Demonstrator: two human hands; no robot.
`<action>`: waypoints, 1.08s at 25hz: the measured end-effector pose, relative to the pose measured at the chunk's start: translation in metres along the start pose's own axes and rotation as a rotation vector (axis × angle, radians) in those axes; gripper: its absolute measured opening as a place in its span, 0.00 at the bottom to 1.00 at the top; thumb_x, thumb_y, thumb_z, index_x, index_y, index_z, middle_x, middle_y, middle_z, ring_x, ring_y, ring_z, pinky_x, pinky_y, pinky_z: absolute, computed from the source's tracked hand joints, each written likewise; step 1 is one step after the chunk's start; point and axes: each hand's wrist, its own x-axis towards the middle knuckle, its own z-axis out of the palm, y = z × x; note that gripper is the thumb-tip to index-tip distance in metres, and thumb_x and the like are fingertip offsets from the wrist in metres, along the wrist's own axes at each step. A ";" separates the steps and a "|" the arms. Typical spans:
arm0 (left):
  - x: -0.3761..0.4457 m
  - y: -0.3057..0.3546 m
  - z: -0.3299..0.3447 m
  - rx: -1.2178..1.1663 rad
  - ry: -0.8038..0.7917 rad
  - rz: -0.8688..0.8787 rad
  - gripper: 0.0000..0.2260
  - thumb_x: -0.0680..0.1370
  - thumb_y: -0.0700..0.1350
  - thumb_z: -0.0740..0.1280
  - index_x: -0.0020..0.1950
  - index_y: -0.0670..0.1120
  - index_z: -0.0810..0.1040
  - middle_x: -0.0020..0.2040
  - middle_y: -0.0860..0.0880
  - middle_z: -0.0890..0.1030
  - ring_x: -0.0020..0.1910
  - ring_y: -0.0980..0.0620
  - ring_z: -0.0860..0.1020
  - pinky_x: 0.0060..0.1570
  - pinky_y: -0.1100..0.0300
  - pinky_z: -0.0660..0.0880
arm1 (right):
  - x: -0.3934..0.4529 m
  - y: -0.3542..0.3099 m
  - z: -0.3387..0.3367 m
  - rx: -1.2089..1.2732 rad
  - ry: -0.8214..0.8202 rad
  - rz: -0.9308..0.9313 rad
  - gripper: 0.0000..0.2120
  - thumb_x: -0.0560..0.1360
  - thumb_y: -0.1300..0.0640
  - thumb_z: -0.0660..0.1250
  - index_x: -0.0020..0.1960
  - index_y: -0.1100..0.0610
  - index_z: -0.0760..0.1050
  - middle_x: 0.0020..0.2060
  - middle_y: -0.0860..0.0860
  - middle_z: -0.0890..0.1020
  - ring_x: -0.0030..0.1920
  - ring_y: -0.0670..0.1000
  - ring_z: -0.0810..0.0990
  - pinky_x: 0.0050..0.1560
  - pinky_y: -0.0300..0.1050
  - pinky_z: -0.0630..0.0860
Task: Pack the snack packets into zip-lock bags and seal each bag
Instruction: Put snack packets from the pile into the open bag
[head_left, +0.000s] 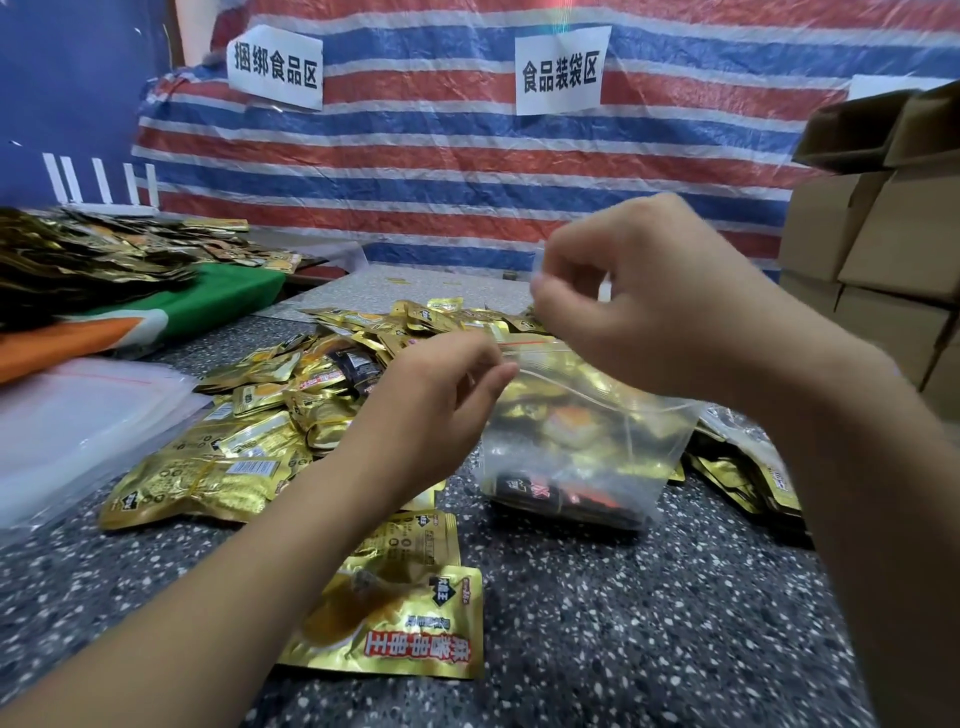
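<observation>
Behind our work surface hangs a red, white and blue striped tarp (467, 171) carrying two paper signs (561, 70), and a stack of cardboard boxes (872, 249) closes off the right side. We work on a dark speckled stone table (649, 623), whose nearest stretch lies bare in front of and between our forearms.

Our left hand (441, 395) pinches the left end of the zip-lock bag (582, 447) at its top edge, fingers curled in on the plastic. Our right hand (639, 301) is raised above the bag's mouth, with thumb and fingertips closed on a thin bit of clear plastic that seems to be the bag's upper lip. We cannot tell whether the seal strip is pressed closed along its length.

That bag stands on the table between our hands, holding gold and black snack packets, its bottom edge resting on the stone.

Loose gold snack packets (249, 447) spread in a heap to the left of and behind the bag, more lie against its right side, and one large gold packet (395, 623) lies flat just beside our left forearm. At the left edge sits a pile of empty clear bags (78, 415), with a green and orange cloth (171, 312) beyond it under another heap of packets.
</observation>
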 end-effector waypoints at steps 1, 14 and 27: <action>0.000 0.000 0.000 -0.018 -0.001 -0.014 0.08 0.80 0.44 0.65 0.42 0.42 0.76 0.35 0.52 0.74 0.35 0.59 0.70 0.35 0.63 0.66 | -0.003 -0.009 -0.004 0.038 -0.184 -0.014 0.14 0.74 0.53 0.62 0.34 0.60 0.76 0.27 0.54 0.77 0.27 0.48 0.72 0.29 0.50 0.71; 0.004 -0.009 -0.002 -0.066 -0.020 -0.019 0.08 0.79 0.44 0.68 0.43 0.41 0.80 0.33 0.50 0.77 0.34 0.54 0.72 0.33 0.69 0.65 | -0.025 -0.050 0.119 -0.085 -0.781 -0.030 0.20 0.81 0.45 0.60 0.62 0.60 0.74 0.52 0.58 0.80 0.48 0.59 0.77 0.47 0.49 0.77; 0.004 -0.009 -0.001 -0.035 -0.039 0.017 0.08 0.79 0.44 0.68 0.43 0.42 0.79 0.31 0.57 0.73 0.33 0.60 0.72 0.33 0.70 0.65 | -0.025 -0.048 0.134 0.272 -0.732 0.260 0.34 0.69 0.35 0.73 0.68 0.52 0.70 0.56 0.51 0.78 0.48 0.52 0.76 0.44 0.43 0.73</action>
